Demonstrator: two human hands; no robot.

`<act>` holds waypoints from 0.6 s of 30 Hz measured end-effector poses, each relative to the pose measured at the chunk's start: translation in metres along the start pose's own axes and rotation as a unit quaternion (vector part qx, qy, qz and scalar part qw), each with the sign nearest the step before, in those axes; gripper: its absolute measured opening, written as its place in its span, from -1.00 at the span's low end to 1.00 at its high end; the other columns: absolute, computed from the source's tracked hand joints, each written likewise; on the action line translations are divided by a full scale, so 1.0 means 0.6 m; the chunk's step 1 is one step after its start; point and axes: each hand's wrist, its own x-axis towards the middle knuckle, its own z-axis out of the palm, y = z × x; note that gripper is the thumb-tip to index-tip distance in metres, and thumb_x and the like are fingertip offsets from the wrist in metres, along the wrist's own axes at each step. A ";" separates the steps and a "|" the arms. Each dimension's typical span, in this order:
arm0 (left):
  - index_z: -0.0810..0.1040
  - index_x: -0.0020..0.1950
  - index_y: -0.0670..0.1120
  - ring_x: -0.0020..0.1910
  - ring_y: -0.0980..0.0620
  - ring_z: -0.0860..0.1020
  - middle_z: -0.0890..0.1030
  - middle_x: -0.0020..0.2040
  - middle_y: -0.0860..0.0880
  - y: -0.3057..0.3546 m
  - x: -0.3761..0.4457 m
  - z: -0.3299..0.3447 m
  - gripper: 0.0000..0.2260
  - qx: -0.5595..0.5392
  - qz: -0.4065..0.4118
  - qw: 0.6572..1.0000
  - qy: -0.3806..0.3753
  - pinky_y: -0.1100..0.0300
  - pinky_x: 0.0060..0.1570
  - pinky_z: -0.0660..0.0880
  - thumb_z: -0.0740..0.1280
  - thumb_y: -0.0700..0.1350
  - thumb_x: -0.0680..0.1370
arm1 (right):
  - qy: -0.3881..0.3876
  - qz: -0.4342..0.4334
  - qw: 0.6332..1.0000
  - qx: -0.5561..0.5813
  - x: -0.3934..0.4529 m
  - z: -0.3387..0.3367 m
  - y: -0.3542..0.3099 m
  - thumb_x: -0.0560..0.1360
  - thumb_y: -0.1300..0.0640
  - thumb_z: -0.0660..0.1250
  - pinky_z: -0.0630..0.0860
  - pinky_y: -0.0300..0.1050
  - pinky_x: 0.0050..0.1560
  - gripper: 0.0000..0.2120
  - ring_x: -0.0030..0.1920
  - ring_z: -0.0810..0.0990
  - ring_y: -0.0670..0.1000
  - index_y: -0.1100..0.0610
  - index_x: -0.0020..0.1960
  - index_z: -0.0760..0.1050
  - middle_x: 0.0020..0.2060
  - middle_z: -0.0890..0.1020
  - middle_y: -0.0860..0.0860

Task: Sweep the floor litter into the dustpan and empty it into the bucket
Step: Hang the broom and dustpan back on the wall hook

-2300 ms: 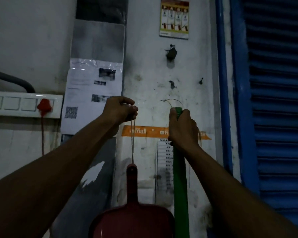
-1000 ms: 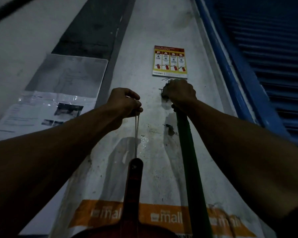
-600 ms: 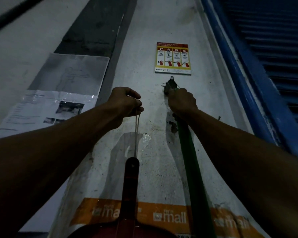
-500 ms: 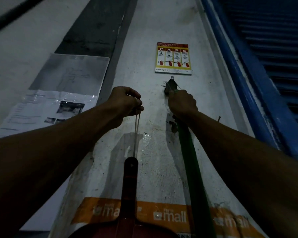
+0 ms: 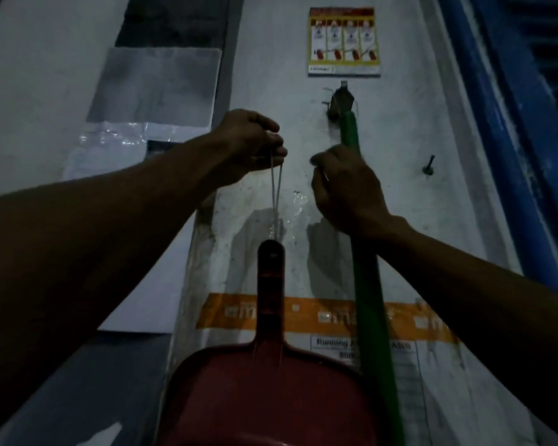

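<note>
- Head view: the left hand (image 5: 250,141) pinches the thin string loop (image 5: 276,188) from which the red plastic dustpan (image 5: 268,365) hangs against the white wall (image 5: 400,204), at its lower middle.
- The right hand (image 5: 345,188) curls loosely at the green broom handle (image 5: 366,284); whether it truly grips, I cannot tell. The handle's top sits at the dark metal wall hook (image 5: 340,101).
- Judgement: seat the broom's loop fully on the hook before letting go, keeping the dustpan steady.
- No bucket or litter is visible.

Your dustpan (image 5: 264,397) and green broom handle (image 5: 368,284) run off the bottom edge. Your right hand (image 5: 348,191) covers part of the handle, whose top seems hooked; the poster (image 5: 344,40) print is unreadable.
</note>
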 end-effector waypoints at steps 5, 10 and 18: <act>0.48 0.04 -0.17 -0.11 -0.04 0.63 0.59 -0.02 -0.20 0.000 -0.016 -0.012 -0.88 -0.016 -0.024 0.999 -0.021 0.18 -0.22 0.62 0.24 -0.36 0.60 | -0.180 0.397 0.747 0.502 -0.021 -0.022 -0.080 0.63 -0.01 0.21 0.63 -0.11 -0.34 -0.66 -0.25 0.71 0.11 0.27 0.06 0.54 -0.26 0.71 0.15; 0.48 0.08 -0.17 -0.17 -0.01 0.61 0.60 -0.07 -0.17 -0.003 -0.031 -0.028 -0.87 -0.038 -0.052 0.997 -0.036 0.23 -0.33 0.60 0.24 -0.35 0.60 | -0.217 0.410 0.647 0.606 -0.037 -0.038 -0.113 0.58 0.02 0.31 0.63 -0.13 -0.27 -0.76 -0.19 0.72 0.01 0.20 0.06 0.58 -0.21 0.73 0.05; 0.44 0.05 -0.13 -0.21 0.04 0.59 0.59 -0.06 -0.17 -0.011 -0.049 -0.060 -0.87 -0.032 -0.077 0.995 -0.059 0.29 -0.37 0.57 0.24 -0.34 0.60 | -0.188 0.475 0.601 0.614 -0.049 -0.058 -0.134 0.58 0.21 0.27 0.60 -0.13 -0.32 -0.90 -0.35 0.67 -0.02 0.22 -0.07 0.52 -0.32 0.63 0.06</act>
